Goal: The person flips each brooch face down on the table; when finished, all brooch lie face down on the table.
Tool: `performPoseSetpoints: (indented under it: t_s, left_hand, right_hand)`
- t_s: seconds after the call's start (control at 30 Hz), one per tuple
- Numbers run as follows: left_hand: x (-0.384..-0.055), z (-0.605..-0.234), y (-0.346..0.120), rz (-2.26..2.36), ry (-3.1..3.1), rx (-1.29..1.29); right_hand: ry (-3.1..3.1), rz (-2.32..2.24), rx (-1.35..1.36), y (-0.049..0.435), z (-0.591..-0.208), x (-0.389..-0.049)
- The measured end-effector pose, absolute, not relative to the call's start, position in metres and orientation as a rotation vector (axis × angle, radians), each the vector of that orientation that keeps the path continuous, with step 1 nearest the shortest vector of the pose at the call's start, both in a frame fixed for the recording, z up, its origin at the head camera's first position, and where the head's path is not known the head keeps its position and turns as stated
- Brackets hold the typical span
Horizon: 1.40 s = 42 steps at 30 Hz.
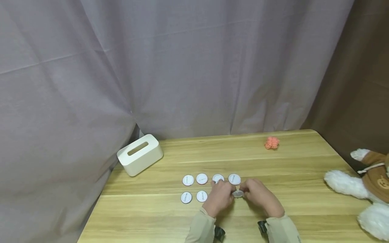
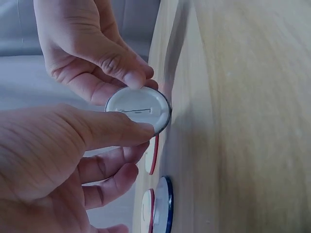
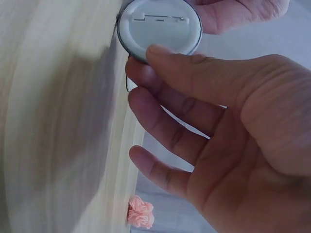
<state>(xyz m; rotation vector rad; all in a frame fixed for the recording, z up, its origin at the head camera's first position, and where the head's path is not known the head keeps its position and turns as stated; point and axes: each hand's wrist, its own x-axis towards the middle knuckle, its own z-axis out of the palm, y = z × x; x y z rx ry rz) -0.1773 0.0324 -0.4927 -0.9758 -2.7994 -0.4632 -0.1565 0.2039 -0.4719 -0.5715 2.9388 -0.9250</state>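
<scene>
A round pin-back badge [image 1: 238, 193], white on its back with a metal pin across it, is held on edge between both hands just above the table. My left hand [image 1: 220, 195] pinches one side of it between thumb and fingers. Opposite, the thumb and index finger of my right hand [image 1: 258, 195] pinch the other side, while its other fingers are loosely bent in the right wrist view. Several more badges lie pin side up in two rows, among them a far-row badge [image 1: 234, 179] just beyond the hands and a near-row badge [image 1: 202, 196] left of them.
A white tissue box [image 1: 143, 155] stands at the table's back left. A coral-pink flower-like ornament [image 1: 271, 142] lies toward the back right. At the right edge sits a plush toy [image 1: 375, 182] with white fluffy limbs. Grey curtain [image 1: 194, 74] hangs behind the wooden table [image 1: 143, 216].
</scene>
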Motion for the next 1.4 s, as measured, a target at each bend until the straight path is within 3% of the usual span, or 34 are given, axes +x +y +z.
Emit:
performPoseSetpoints:
  t_s: [0.77, 1.4]
  left_hand:
    - [-0.176, -0.493, 0.034, -0.482, -2.863, -0.813]
    - [-0.178, -0.496, 0.04, -0.362, -2.872, -0.851]
  right_hand:
    - [2.999, -0.918, -0.367, 0.19, -0.48, -0.157]
    - [2.992, -0.82, -0.392, 0.195, -0.482, -0.16]
